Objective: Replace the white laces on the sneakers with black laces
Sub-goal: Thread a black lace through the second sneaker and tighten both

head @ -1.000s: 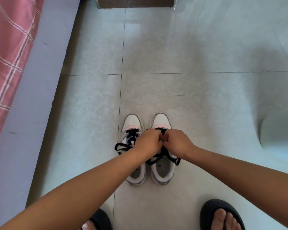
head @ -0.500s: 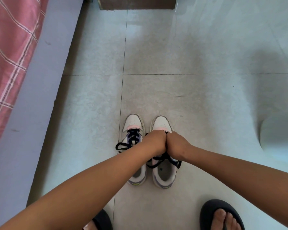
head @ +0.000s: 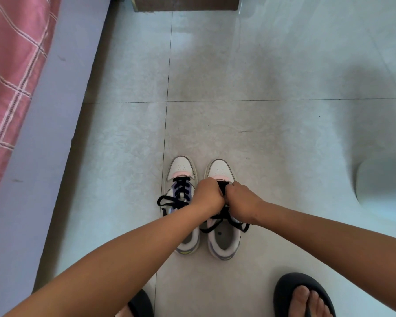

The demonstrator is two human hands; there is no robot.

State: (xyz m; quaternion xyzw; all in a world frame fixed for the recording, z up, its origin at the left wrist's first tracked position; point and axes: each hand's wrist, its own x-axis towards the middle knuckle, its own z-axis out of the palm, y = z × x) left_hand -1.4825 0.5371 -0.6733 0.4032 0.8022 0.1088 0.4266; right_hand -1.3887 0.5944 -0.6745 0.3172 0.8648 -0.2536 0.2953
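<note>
Two white sneakers stand side by side on the floor, toes pointing away from me. The left sneaker [head: 181, 170] carries a black lace [head: 181, 193] threaded through its eyelets, with a loop hanging off its left side. Over the right sneaker [head: 220, 170] my left hand [head: 209, 197] and my right hand [head: 241, 200] meet, both with fingers curled, gripping that shoe's black lace [head: 222, 188] between them. Loose ends of this lace [head: 238, 224] trail over the shoe's opening. My fingertips are hidden under the hands.
A bed with a pink checked cover [head: 12, 72] and a grey-lilac frame [head: 55, 124] runs along the left. A brown piece of furniture [head: 185, 3] stands at the far end. My feet in black slippers [head: 304, 294] are at the bottom.
Both hands stay over the right sneaker; they pressed tight together half a second ago and now sit slightly apart, showing a bit of black lace between them.
</note>
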